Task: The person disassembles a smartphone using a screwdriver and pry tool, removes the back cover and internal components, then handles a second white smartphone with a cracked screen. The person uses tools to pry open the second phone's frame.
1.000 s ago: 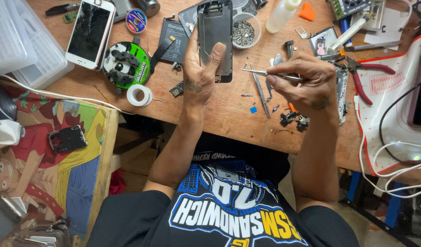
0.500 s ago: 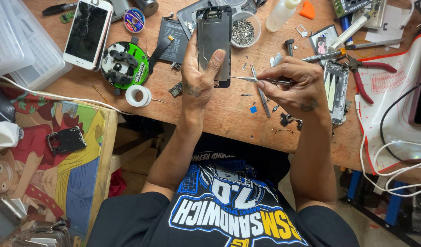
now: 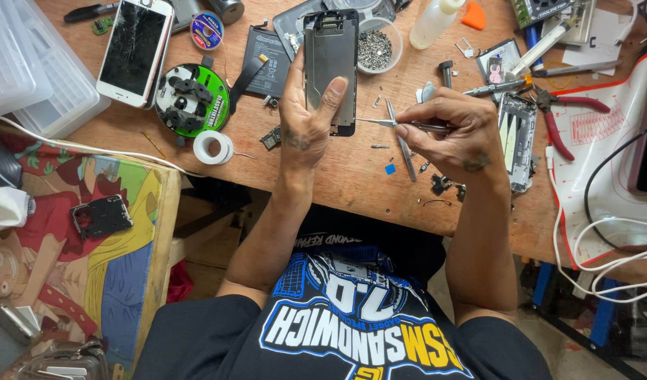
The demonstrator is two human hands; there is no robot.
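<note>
Head view: my left hand (image 3: 306, 116) grips opened phone assembly (image 3: 330, 67); right hand (image 3: 453, 130) pinches tweezers (image 3: 379, 122). Assembly judged light, rigid, fragile; hold by edges.

A: Views on record?
B: One, head-worn, facing steeply down over the person's own chest onto the wooden workbench (image 3: 351, 190).
A: Range?
B: Close; forearms fill the centre. No second view, so nothing shared.

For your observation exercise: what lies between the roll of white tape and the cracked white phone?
In the head view, a round green-and-black disc lies between the roll of white tape and the cracked white phone.
</note>
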